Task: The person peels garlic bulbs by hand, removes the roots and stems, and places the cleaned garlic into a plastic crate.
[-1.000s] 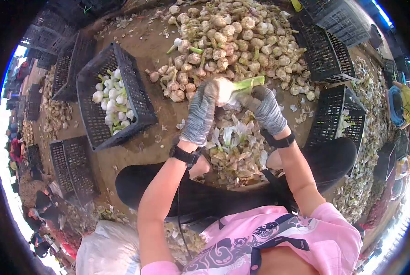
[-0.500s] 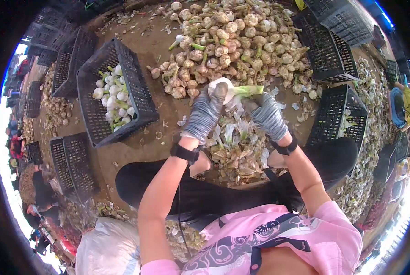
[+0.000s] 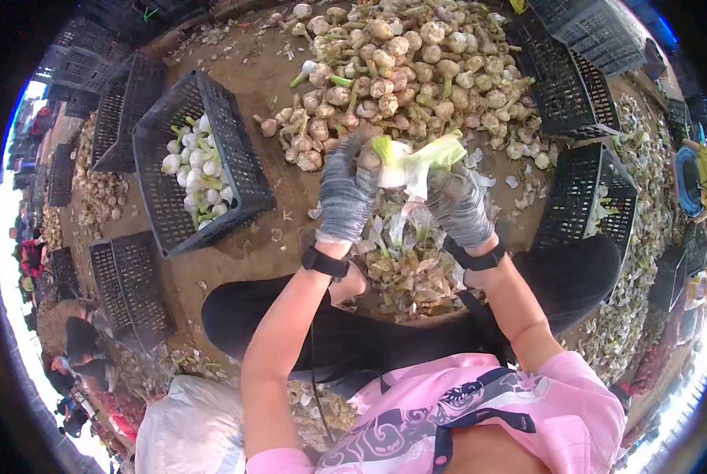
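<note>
My left hand [image 3: 348, 186], in a grey glove, is closed round a garlic bulb whose short green stem [image 3: 383, 150] sticks up by the fingers. In my right hand [image 3: 458, 201], gloved too, is a loose green and white leaf sheath [image 3: 434, 156], which reaches across to the bulb. A large heap of garlic bulbs [image 3: 401, 67] lies just beyond my hands. Below them, between my legs, is a pile of peeled skins [image 3: 412, 272]. Cleaned white bulbs [image 3: 199, 166] lie in the black crate [image 3: 246, 178] at the left.
At the right stand a black crate [image 3: 563, 193] and another one [image 3: 555, 87] behind it. An upturned-looking black crate [image 3: 132, 288] is at the left, with a white sack [image 3: 191, 430] nearer me. More skins cover the far right ground. People are at the far left edge.
The green outer leaf has come partly away from the bulb and is now in my right hand. The bulb has turned, so its stem points up at my left fingers.
</note>
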`<state>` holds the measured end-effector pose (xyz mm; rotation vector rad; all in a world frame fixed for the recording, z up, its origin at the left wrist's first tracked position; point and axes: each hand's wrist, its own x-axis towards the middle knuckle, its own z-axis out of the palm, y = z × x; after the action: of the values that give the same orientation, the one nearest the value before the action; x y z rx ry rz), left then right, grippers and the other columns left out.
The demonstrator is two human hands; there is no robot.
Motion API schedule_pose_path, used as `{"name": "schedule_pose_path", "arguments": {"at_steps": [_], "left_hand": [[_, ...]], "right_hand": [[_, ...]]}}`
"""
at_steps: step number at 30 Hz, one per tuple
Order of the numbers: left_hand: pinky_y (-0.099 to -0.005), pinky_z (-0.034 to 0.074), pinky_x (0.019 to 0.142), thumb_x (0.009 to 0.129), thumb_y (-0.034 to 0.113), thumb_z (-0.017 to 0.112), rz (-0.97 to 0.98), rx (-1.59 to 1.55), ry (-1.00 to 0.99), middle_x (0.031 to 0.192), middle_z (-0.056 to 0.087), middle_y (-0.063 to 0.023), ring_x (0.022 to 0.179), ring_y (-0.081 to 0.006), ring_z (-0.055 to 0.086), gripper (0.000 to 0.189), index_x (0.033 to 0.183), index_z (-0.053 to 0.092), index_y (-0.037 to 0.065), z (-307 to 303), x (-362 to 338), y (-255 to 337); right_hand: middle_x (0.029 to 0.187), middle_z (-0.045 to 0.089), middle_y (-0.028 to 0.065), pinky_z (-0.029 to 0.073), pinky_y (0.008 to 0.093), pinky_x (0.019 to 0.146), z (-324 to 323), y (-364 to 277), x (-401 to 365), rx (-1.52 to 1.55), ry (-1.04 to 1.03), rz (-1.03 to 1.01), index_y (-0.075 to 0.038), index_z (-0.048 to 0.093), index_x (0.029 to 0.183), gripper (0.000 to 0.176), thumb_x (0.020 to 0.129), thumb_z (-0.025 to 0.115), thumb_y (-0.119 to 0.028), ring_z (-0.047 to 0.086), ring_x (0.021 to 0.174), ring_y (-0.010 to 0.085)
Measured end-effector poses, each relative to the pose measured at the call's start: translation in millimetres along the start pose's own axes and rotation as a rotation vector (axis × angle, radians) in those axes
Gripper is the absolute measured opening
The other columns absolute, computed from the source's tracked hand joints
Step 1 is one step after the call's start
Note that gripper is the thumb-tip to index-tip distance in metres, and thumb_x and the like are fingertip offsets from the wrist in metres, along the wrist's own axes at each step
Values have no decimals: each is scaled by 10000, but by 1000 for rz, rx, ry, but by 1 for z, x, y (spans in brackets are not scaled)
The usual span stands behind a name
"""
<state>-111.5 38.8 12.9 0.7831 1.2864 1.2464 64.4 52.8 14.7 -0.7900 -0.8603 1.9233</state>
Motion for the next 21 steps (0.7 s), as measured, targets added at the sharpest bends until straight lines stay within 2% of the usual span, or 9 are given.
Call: {"name": "schedule_pose_path", "arguments": {"at_steps": [2, 6, 7, 10, 13, 15, 17, 18, 21], "left_hand": [[-322, 440, 752, 832, 312, 572, 512, 379, 137, 898, 546, -109, 872, -189, 525, 362, 1004, 579, -6, 7, -10, 18], [-295, 429, 761, 865, 191, 517, 807, 775, 256, 940, 564, -105, 873, -174, 527, 242, 997, 574, -3, 11, -12, 23], [-295, 429, 761, 865, 191, 517, 808, 775, 257, 940, 564, -105, 873, -174, 527, 242, 997, 574, -3, 13, -13, 21], [-254, 460, 743, 852, 86, 530, 250, -129, -11, 972, 571, -60, 858, -136, 539, 241, 1087, 525, 31, 28, -26, 25], [-198, 468, 699, 838, 61, 550, -23, -351, 7, 980, 571, -46, 825, -103, 545, 282, 1117, 508, 42, 30, -22, 23], [-169, 464, 634, 834, 59, 557, -49, -332, 105, 964, 582, -46, 801, -73, 546, 270, 1101, 524, 42, 28, -21, 23], [-173, 452, 584, 835, 48, 550, 37, -164, 45, 912, 603, -25, 757, -56, 545, 215, 1049, 557, 47, 20, -16, 20], [-192, 428, 532, 834, 49, 550, 269, 28, 73, 862, 616, -6, 677, -42, 529, 164, 993, 587, 54, 21, -12, 20], [-203, 434, 568, 832, 59, 552, 154, -64, -19, 848, 623, -8, 687, -57, 538, 146, 970, 601, 58, 9, -9, 29]], "right_hand": [[978, 565, 38, 460, 240, 768, 2, 1, -4, -118, 5, -61, 1, 491, 1092, 332, 811, 583, -151, 550, 871, 114], [1010, 561, 49, 455, 234, 772, -4, 15, -9, -309, 82, -110, 9, 463, 1123, 391, 829, 577, -223, 543, 882, 106], [1015, 560, 48, 453, 234, 773, -8, 19, -8, -445, 113, -123, 9, 463, 1124, 393, 830, 577, -225, 540, 887, 104], [999, 553, 73, 445, 271, 783, 20, 8, -4, -479, 131, -252, 17, 476, 1093, 313, 806, 521, -100, 528, 886, 131], [983, 521, 99, 420, 314, 817, 23, 10, -4, -683, 81, -395, 10, 466, 1105, 371, 737, 475, -36, 505, 908, 176], [1010, 492, 103, 404, 315, 840, 25, 6, -3, -1214, -10, -656, -1, 431, 1153, 431, 739, 514, -85, 492, 940, 186], [1089, 470, 107, 383, 318, 885, 26, 10, -4, -1053, 4, -637, -3, 404, 1189, 475, 763, 553, -152, 474, 1007, 187], [1131, 464, 108, 382, 318, 895, 31, 3, -5, -801, 6, -563, 0, 402, 1201, 489, 776, 558, -184, 475, 1027, 187], [1179, 497, 127, 422, 329, 881, 17, -4, -5, -215, -21, -256, 36, 394, 1219, 493, 844, 531, -253, 509, 1051, 208]]}}
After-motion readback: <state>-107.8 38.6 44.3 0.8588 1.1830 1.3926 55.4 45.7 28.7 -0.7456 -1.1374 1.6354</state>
